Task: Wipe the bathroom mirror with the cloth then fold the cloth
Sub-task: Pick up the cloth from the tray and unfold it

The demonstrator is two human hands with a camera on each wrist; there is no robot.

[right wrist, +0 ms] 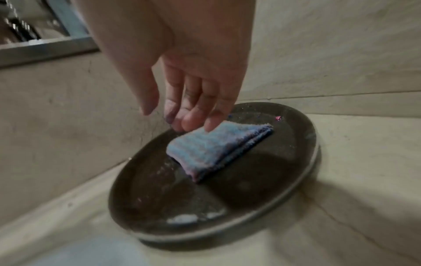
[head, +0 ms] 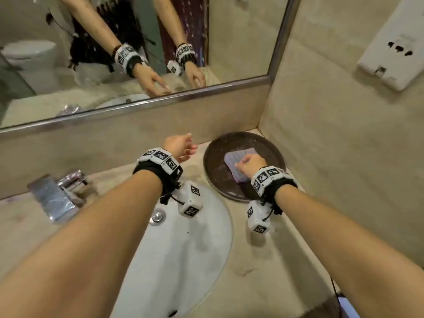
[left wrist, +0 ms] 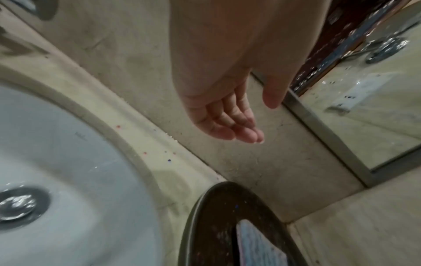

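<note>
Both forearms fill the near foreground of the head view, each wrist banded with marker cubes. At far left a chrome faucet (head: pixel 62 193) sits on the beige counter (head: pixel 263 267), with the white sink basin (head: pixel 183 249) set in beside it. Above the splashback hangs the bathroom mirror (head: pixel 241 37), its glass speckled with spots in the darker reflections.

Left hand (head: pixel 180 148): held over the counter just left of the plate, fingers straight and close together, thumb apart, holding nothing.

Right hand (head: pixel 250 162): over the cloth (right wrist: pixel 212 149) — a blue-and-purple cloth, folded into a small square and lying on the dark round plate (right wrist: pixel 159 207) in the counter's back corner. Fingers (right wrist: pixel 193 122) are extended, loosely together, their tips at the cloth's far edge; whether they actually touch it cannot be confirmed. No grip is formed.

Assessment: the cloth lies folded and the spots on the mirror suggest wiping has not been done, so the step in hand appears to be the pick-up. Next move calls for closing fingers and thumb on the folded stack — preferably through all layers — then lifting it clear of the plate's rim toward the glass.
</note>
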